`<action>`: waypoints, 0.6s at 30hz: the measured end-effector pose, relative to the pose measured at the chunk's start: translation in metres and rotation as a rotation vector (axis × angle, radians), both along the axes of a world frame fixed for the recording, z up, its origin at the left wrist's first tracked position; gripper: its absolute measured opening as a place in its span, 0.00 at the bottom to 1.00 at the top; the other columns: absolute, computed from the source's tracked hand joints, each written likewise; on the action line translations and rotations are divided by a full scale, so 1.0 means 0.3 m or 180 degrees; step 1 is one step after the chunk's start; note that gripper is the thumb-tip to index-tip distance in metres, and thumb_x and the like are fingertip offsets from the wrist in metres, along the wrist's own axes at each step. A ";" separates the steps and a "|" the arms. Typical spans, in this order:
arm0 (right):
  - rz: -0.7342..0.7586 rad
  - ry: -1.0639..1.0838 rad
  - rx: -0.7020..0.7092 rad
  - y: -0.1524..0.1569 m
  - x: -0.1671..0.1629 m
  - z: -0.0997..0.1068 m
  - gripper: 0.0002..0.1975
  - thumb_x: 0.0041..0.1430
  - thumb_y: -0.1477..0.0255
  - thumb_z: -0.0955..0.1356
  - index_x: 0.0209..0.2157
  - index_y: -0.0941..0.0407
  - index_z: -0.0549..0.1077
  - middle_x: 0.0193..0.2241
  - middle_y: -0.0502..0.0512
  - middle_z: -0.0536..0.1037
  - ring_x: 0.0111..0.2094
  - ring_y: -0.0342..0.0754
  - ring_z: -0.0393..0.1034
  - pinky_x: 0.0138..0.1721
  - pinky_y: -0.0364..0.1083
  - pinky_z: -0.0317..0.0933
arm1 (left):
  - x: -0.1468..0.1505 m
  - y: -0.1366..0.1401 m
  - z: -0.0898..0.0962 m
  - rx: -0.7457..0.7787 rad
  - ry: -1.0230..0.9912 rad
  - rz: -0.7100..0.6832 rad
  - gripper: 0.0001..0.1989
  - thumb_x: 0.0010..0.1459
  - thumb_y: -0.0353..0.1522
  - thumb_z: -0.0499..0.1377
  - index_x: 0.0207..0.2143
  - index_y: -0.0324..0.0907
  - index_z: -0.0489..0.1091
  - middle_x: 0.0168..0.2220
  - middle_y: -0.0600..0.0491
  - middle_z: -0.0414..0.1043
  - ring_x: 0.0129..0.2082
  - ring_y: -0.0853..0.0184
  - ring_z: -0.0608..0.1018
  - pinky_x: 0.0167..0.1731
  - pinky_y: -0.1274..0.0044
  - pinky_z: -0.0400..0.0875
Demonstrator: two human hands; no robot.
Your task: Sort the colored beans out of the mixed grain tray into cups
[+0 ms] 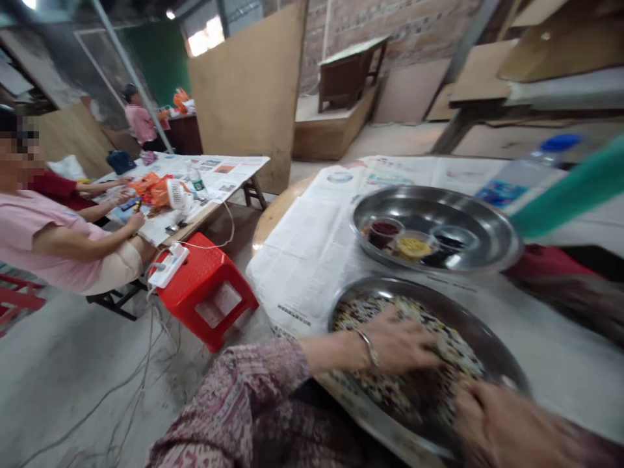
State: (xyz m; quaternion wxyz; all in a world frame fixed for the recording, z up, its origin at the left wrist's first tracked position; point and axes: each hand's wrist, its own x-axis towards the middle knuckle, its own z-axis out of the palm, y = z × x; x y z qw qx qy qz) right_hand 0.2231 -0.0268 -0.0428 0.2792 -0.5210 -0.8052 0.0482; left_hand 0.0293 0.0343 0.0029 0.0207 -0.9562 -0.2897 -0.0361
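Note:
A shallow steel basin [492, 338] in front of me holds a spread of mixed light, dark and yellow grains or beans [390, 312]. My left hand [402, 341], with a bracelet on its wrist, lies palm down on the mix, fingers stretched out and slightly blurred. At the basin's near right side is my right hand [502, 419]; its fingers look curled, and their tips are hidden, so whatever they hold cannot be made out. Just beyond stands a second steel basin [468, 208] with small clear cups of dark red beans [385, 227], yellow grains [412, 246] and black grains [448, 240].
Newspaper [302, 260] covers the table. A blue-capped bottle [526, 172] and a blurred green strip [575, 188] are at the right. Leftward, a red stool [209, 292] carries a power strip [168, 265], its cords crossing the floor. People sit at another table [244, 166].

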 end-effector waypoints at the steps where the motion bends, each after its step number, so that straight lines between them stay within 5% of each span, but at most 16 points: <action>1: -0.0101 -0.0044 0.0044 -0.009 -0.027 0.036 0.11 0.61 0.72 0.59 0.25 0.51 0.63 0.22 0.57 0.70 0.29 0.55 0.65 0.35 0.53 0.56 | -0.018 0.011 0.015 -0.0099 -0.0021 0.0220 0.12 0.64 0.30 0.53 0.46 0.47 0.74 0.54 0.49 0.70 0.53 0.59 0.71 0.49 0.63 0.69; 5: -0.0388 0.0112 0.0466 -0.017 -0.083 0.085 0.12 0.64 0.71 0.58 0.26 0.51 0.62 0.21 0.51 0.68 0.28 0.50 0.64 0.41 0.52 0.58 | -0.095 0.010 0.079 -0.0330 0.0119 0.1446 0.09 0.64 0.28 0.53 0.42 0.40 0.71 0.53 0.44 0.67 0.50 0.58 0.70 0.43 0.69 0.71; 9: -0.0423 0.0190 0.0471 -0.015 -0.084 0.062 0.09 0.65 0.73 0.60 0.29 0.53 0.64 0.25 0.50 0.71 0.31 0.48 0.65 0.49 0.52 0.58 | -0.138 -0.055 0.119 -0.0599 0.0001 0.1783 0.16 0.63 0.40 0.57 0.49 0.41 0.67 0.54 0.43 0.63 0.52 0.55 0.68 0.47 0.66 0.71; 12: -0.0402 0.0400 0.0545 -0.017 -0.086 0.058 0.07 0.64 0.74 0.62 0.30 0.53 0.66 0.26 0.48 0.72 0.31 0.46 0.66 0.53 0.53 0.57 | -0.119 -0.117 0.118 -0.1043 0.0015 0.1554 0.28 0.54 0.45 0.65 0.53 0.44 0.63 0.53 0.45 0.61 0.51 0.55 0.69 0.45 0.66 0.73; 18: -0.0615 0.0851 0.0919 -0.019 -0.097 0.047 0.02 0.61 0.72 0.66 0.36 0.54 0.69 0.33 0.53 0.76 0.37 0.48 0.70 0.50 0.53 0.62 | -0.002 -0.114 0.059 -0.1351 0.0205 0.0536 0.10 0.66 0.30 0.52 0.48 0.44 0.66 0.46 0.49 0.64 0.42 0.65 0.73 0.39 0.75 0.73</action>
